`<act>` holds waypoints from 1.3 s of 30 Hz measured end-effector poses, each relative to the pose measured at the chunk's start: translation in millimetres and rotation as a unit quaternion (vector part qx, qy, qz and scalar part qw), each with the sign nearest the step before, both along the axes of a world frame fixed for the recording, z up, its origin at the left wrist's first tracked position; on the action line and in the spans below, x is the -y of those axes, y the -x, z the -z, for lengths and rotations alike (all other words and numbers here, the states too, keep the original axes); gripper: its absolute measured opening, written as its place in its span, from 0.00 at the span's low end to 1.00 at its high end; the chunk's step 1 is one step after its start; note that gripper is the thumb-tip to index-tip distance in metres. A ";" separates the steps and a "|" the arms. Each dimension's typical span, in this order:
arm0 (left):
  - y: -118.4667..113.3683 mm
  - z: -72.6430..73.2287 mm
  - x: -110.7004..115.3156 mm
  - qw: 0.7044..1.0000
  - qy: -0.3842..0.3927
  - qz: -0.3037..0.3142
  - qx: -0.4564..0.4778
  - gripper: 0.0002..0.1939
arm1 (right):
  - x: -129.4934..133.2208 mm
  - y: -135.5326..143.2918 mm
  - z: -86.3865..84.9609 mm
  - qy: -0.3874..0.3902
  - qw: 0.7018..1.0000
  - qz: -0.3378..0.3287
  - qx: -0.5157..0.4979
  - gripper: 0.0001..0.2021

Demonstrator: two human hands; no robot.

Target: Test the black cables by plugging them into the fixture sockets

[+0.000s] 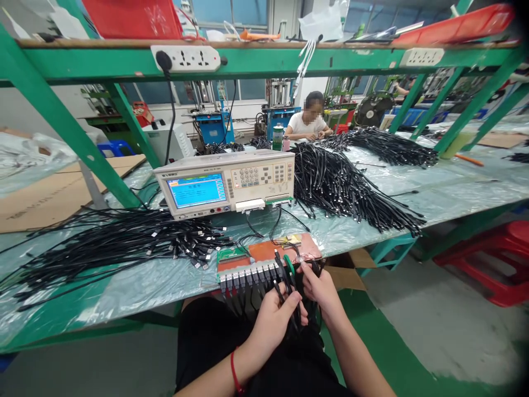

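Cables gathered at the board's near edge

At the lower centre of the frame, the left hand [281, 309] is closed around a bunch of cables [282, 273], probably to keep the loose strands together and their ends up near the board [264, 251]. The right hand [322, 286] sits just beside it, fingers bent at the board's right corner; I cannot tell whether it grips a cable or only steadies the edge (dark strands hide the fingertips).

Along the board's near edge runs a row of sockets [248, 277], with more black leads hanging below it towards the lap, which likely leaves the board's top uncluttered. Wires link the board to the test machine [264, 179] in mid-frame, whose lit screen [197, 190] faces the worker, presumably for reading at a glance.

One cable pile [124, 242] spreads over the table [136, 292] at left; another heap [330, 176] lies right of the machine. Both seem placed within easy reach. A seated person [303, 124] works farther back, upper right of centre.
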State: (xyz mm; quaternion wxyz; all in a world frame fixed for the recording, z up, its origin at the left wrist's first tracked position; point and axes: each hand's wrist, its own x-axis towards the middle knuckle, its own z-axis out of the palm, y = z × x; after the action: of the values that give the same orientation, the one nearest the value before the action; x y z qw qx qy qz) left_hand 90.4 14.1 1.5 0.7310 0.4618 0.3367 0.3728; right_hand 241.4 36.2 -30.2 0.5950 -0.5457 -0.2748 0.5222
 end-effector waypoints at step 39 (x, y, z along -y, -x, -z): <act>-0.7 0.4 0.7 0.999 -0.011 -0.025 -0.033 0.23 | 41.5 12.8 -32.9 -0.059 0.989 -0.052 0.122 0.22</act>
State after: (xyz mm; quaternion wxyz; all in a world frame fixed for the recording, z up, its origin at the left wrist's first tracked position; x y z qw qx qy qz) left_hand 91.1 13.4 1.1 0.7047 0.4734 0.3682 0.3790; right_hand 228.7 -5.3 2.8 0.5601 -0.5543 -0.4034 0.4651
